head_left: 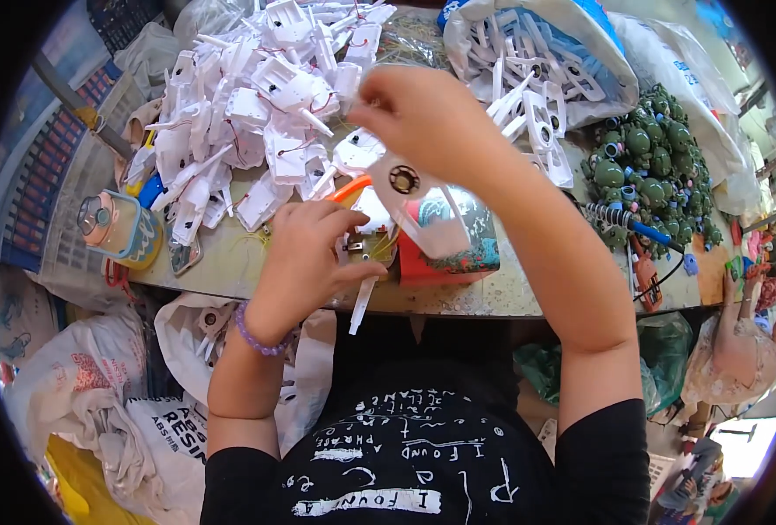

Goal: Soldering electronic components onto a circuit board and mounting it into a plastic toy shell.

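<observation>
My left hand (309, 245) curls its thumb and fingers around a small circuit board with metal parts (375, 248), near the table's front edge. A narrow white plastic bar (363, 304) sticks out below that thumb. Raised above and to the right, my right hand (410, 109) is blurred, its fingers curled in; whatever they hold is hidden. Below the right wrist is a white plastic frame (445, 234) with a round dark-centred part (404, 179). An orange curved strip (349, 188) shows behind my left fingers.
A red box (445, 269) sits beneath the frame. White plastic housings with wires (283, 96) heap up behind; a bag of white frames (611, 96) and green round-headed pieces (650, 149) lie right. At left stands a bottle (124, 229). Another person's arm (727, 328) shows far right.
</observation>
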A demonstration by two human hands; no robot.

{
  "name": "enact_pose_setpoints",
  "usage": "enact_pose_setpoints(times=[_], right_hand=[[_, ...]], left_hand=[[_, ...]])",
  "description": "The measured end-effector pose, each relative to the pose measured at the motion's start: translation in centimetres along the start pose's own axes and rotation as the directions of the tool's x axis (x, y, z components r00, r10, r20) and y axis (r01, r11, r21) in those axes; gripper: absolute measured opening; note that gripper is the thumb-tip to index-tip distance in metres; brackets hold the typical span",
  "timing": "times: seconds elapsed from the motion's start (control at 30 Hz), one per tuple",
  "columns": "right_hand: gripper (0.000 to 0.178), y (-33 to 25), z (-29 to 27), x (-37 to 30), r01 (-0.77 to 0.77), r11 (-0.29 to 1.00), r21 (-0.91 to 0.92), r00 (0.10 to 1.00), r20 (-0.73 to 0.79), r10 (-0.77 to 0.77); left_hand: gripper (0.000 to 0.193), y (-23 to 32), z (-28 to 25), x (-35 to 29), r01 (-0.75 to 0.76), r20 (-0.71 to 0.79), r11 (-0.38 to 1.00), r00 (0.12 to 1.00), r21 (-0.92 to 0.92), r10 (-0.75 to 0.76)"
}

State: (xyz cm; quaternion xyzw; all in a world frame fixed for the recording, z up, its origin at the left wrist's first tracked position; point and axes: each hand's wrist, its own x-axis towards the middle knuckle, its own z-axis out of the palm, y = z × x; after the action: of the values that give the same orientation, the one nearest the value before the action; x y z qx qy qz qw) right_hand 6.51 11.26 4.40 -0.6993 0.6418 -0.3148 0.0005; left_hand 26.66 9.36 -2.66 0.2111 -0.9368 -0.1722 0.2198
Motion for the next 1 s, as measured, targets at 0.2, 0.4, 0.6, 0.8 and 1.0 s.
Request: enact_pose_setpoints(times=[0.2, 0.4, 0.6, 0.8, 1.0], right_hand=[[0.029, -5.6, 1.5, -7.7, 0.671, 0.707, -0.224, 0.713, -0.069, -0.698], [0.021, -2.9, 5.1, -13.2, 0.732, 0.656, -0.183, 0.633, -0.174, -0.755], [0.024, -2.2, 7.5, -14.1, 0.697, 0.697, -0.171, 0.672, -0.183, -0.717], [0.038, -2.3, 6.9, -15.5, 0.684, 0.728, -0.040, 0.703, -0.227, -0.674], [0.033, -1.3, 4.8, -18.8, 0.683, 0.731, 0.020, 0.706, -0.274, -0.652]], left_hand=[[0.048, -1.4, 1.9, -1.7, -0.051, -0.188, 0.997, 0.981, -0.061, 0.039], [0.072, 0.2, -0.1, -1.8, 0.175, -0.106, 0.982, 0.978, -0.069, -0.182], [0.036, -3.9, 0.2, -7.0, 0.680, 0.556, 0.337, 0.729, -0.651, -0.399], [0.040, 1.6, 6.5, -5.5, 0.585, 0.557, -0.013, 0.765, -0.811, -0.322], [0.026, 3.7, 5.0, -9.3, 0.494, 0.369, 0.165, 0.797, -0.854, -0.478]])
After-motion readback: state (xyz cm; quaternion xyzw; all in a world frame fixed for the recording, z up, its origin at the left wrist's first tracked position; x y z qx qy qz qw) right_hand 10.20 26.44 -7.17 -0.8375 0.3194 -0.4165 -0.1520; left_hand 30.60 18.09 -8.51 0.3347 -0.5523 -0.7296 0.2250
